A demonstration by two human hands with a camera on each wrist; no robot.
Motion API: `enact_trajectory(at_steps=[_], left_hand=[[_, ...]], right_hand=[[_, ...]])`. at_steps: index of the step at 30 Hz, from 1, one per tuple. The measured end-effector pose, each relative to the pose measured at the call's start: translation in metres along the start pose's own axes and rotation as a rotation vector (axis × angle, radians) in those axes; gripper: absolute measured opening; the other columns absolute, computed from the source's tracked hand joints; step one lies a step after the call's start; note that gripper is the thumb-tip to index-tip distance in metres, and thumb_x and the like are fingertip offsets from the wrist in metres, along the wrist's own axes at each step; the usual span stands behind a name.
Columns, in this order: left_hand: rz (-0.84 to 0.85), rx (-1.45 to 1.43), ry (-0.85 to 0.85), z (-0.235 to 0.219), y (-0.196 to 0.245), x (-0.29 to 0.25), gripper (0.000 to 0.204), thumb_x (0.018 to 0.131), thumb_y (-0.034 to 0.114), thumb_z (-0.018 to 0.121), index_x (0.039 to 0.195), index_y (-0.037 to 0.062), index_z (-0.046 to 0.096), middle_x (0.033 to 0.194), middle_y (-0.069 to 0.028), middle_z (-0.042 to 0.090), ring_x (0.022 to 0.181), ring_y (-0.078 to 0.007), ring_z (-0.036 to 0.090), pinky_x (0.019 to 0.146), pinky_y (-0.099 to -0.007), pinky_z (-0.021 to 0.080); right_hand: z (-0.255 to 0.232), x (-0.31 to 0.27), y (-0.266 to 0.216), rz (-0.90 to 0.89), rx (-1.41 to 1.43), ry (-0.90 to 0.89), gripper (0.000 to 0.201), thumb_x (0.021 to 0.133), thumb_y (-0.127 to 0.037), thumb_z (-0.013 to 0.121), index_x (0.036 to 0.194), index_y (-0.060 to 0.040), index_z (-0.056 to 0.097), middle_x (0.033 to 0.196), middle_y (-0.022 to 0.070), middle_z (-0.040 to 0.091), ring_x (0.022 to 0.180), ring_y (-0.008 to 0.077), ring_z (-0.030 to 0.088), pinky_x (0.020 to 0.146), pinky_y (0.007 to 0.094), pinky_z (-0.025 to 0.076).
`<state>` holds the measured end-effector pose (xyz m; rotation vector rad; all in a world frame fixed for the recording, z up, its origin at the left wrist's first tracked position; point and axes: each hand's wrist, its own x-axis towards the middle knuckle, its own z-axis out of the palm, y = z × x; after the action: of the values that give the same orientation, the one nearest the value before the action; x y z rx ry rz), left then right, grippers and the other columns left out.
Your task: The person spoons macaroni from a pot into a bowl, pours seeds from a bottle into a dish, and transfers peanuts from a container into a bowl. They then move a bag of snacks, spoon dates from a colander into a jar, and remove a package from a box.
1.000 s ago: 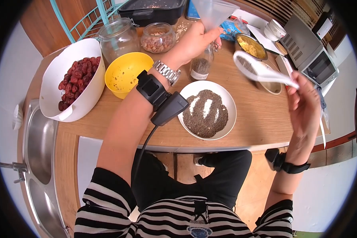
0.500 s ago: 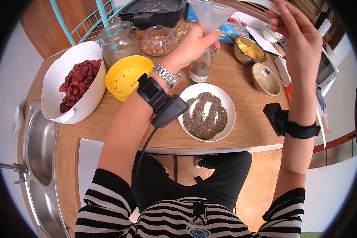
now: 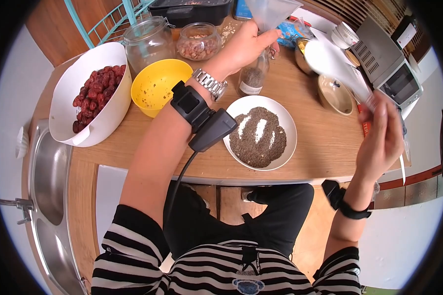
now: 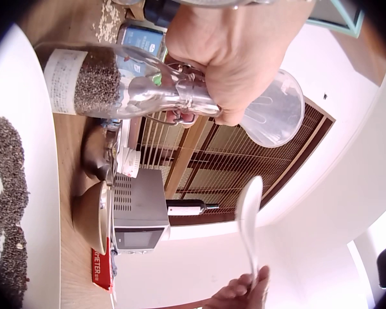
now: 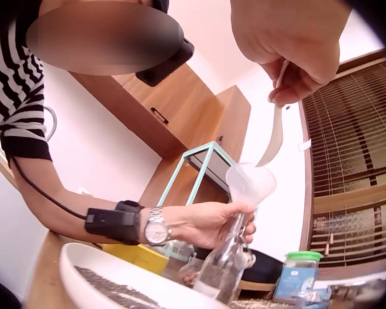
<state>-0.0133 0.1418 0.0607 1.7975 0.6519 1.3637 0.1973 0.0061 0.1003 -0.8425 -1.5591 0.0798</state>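
My left hand (image 3: 241, 50) grips the neck of a glass bottle (image 3: 253, 81), with a clear plastic funnel (image 3: 269, 14) standing in its mouth. Small dark seeds (image 4: 98, 82) partly fill the bottle, which has a white label and a wire clasp. A white spoon (image 3: 325, 58) is pinched by its handle in my right hand (image 3: 383, 137), raised at the right of the bottle and blurred in the head view. In front of the bottle, a white dish (image 3: 291, 140) holds more dark seeds (image 3: 251, 147), with bare white streaks through them.
At the left stand a white basin (image 3: 59, 108) of red dates, a yellow bowl (image 3: 157, 81), an empty-looking glass jar (image 3: 147, 44) and a jar of nuts (image 3: 198, 45). A beige bowl (image 3: 335, 96) and a microwave (image 3: 396, 81) are at the right. A sink (image 3: 51, 182) lies far left.
The right hand rose to the top right with the spoon, then came back down. The spoon's bowl showed dark seeds earlier and looks white now. The left hand stays on the bottle.
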Motion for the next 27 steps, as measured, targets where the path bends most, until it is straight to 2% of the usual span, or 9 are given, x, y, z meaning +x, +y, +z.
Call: enact_trajectory(at_steps=[6, 8, 10, 12, 16, 19, 21, 22, 27], left_hand=[[0.021, -0.059, 0.002, 0.0, -0.008, 0.004, 0.02, 0.082, 0.019, 0.047, 0.08, -0.0005, 0.052, 0.067, -0.0043, 0.055, 0.063, -0.0103, 0.052, 0.061, -0.0242, 0.042], [0.028, -0.059, -0.003, 0.0, -0.004, 0.002, 0.02, 0.081, 0.017, 0.048, 0.083, -0.0032, 0.051, 0.066, -0.0061, 0.055, 0.06, -0.0118, 0.053, 0.057, -0.0255, 0.043], [-0.058, -0.001, -0.003, 0.001, 0.008, 0.0, 0.024, 0.085, 0.014, 0.04, 0.068, 0.0016, 0.051, 0.061, -0.0025, 0.051, 0.057, -0.0091, 0.048, 0.052, -0.0209, 0.039], [-0.052, -0.015, 0.0, 0.002, 0.008, 0.0, 0.024, 0.085, 0.013, 0.04, 0.067, 0.0016, 0.051, 0.061, -0.0025, 0.051, 0.056, -0.0091, 0.048, 0.051, -0.021, 0.039], [-0.044, -0.059, 0.002, 0.002, 0.008, -0.002, 0.023, 0.085, 0.013, 0.04, 0.067, 0.0015, 0.051, 0.061, -0.0026, 0.051, 0.056, -0.0092, 0.048, 0.052, -0.0213, 0.039], [0.01, -0.079, 0.005, 0.002, 0.006, -0.001, 0.023, 0.085, 0.013, 0.04, 0.068, 0.0014, 0.051, 0.061, -0.0027, 0.051, 0.057, -0.0093, 0.048, 0.052, -0.0212, 0.039], [0.008, -0.072, 0.001, 0.001, 0.006, -0.001, 0.023, 0.085, 0.013, 0.04, 0.068, 0.0014, 0.051, 0.061, -0.0027, 0.052, 0.057, -0.0093, 0.048, 0.052, -0.0212, 0.039], [0.005, -0.065, -0.005, 0.001, 0.006, -0.001, 0.024, 0.085, 0.013, 0.04, 0.067, 0.0014, 0.051, 0.061, -0.0028, 0.052, 0.057, -0.0093, 0.048, 0.053, -0.0211, 0.039], [-0.006, -0.036, 0.005, 0.002, 0.007, 0.0, 0.024, 0.085, 0.014, 0.041, 0.066, 0.0015, 0.051, 0.061, -0.0026, 0.052, 0.056, -0.0091, 0.048, 0.052, -0.0211, 0.039]], right_hand=[[-0.002, -0.055, 0.005, 0.286, -0.081, -0.262, 0.012, 0.081, -0.003, 0.047, 0.085, 0.003, 0.057, 0.071, 0.0067, 0.058, 0.056, 0.0081, 0.051, 0.051, 0.0191, 0.042], [-0.003, -0.061, 0.006, 0.194, -0.185, -0.352, 0.009, 0.078, 0.001, 0.05, 0.084, 0.002, 0.057, 0.067, 0.0076, 0.056, 0.054, 0.0112, 0.052, 0.05, 0.0204, 0.041], [-0.004, -0.062, 0.006, 0.125, -0.242, -0.402, 0.01, 0.076, 0.003, 0.051, 0.084, 0.0015, 0.057, 0.065, 0.0081, 0.055, 0.053, 0.0128, 0.052, 0.05, 0.0212, 0.041], [-0.007, -0.063, 0.007, 0.047, -0.294, -0.455, 0.011, 0.074, 0.005, 0.051, 0.082, 0.001, 0.057, 0.062, 0.0092, 0.053, 0.051, 0.0157, 0.051, 0.048, 0.0232, 0.039], [-0.009, -0.065, 0.001, 0.056, -0.313, -0.503, 0.011, 0.072, 0.005, 0.052, 0.081, 0.0008, 0.057, 0.061, 0.0094, 0.052, 0.05, 0.0167, 0.049, 0.047, 0.0238, 0.038], [-0.011, -0.07, -0.003, 0.162, -0.231, -0.517, 0.008, 0.074, 0.003, 0.052, 0.08, 0.0017, 0.057, 0.061, 0.0091, 0.053, 0.051, 0.0145, 0.049, 0.048, 0.0225, 0.039], [-0.011, -0.076, -0.003, 0.424, -0.009, -0.492, 0.007, 0.077, 0.0, 0.051, 0.08, 0.0035, 0.057, 0.064, 0.0078, 0.056, 0.052, 0.0113, 0.049, 0.05, 0.0205, 0.04], [-0.009, -0.078, -0.003, 0.425, -0.009, -0.492, 0.007, 0.077, 0.0, 0.051, 0.08, 0.0035, 0.057, 0.064, 0.0078, 0.056, 0.052, 0.0113, 0.049, 0.05, 0.0205, 0.04], [0.001, -0.089, 0.008, 0.897, 0.422, -0.419, 0.018, 0.083, -0.009, 0.047, 0.085, 0.0053, 0.056, 0.067, 0.0069, 0.057, 0.053, 0.0086, 0.05, 0.051, 0.0185, 0.042]])
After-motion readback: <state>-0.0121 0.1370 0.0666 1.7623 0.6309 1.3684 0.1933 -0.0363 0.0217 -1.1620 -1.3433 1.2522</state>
